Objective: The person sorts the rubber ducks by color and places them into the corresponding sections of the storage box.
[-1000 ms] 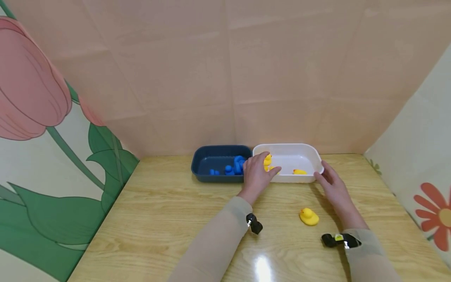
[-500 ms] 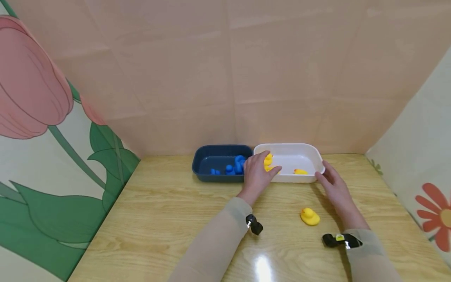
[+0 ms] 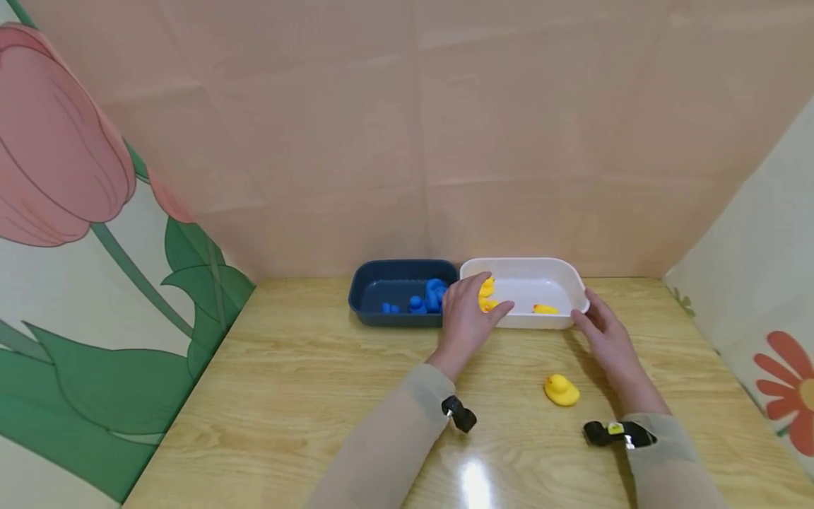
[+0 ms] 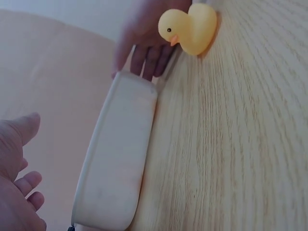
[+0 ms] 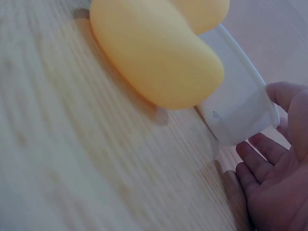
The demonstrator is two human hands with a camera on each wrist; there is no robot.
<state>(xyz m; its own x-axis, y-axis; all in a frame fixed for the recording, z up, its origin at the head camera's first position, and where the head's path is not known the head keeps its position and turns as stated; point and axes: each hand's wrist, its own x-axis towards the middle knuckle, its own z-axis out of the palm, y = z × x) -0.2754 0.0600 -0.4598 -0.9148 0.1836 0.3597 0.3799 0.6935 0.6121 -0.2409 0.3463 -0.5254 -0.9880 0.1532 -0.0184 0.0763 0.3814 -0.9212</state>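
In the head view my left hand (image 3: 466, 319) hovers above the front edge, where the navy tray (image 3: 407, 322) meets the white tray (image 3: 540, 322). Its thumb and fingers are spread, with nothing visible between them in the left wrist view. Yellow rubber ducks (image 3: 487, 290) lie partly hidden behind this hand inside the white tray. My right hand (image 3: 610, 341) rests against the white tray's right end, thumb by the rim and fingers loosely bent along the outside. Nearby on the table sits a single yellow rubber duck (image 3: 562, 391).
Another small yellow duck (image 3: 545, 309) lies inside the white tray. Blue toys (image 3: 435, 294) of different sizes are in the navy tray. Both trays stand at the back of the wooden table (image 3: 305, 396), before a beige backdrop (image 3: 331, 141).
The head view has shifted very slightly. Both hands, the trays and the ducks stay in the same places.
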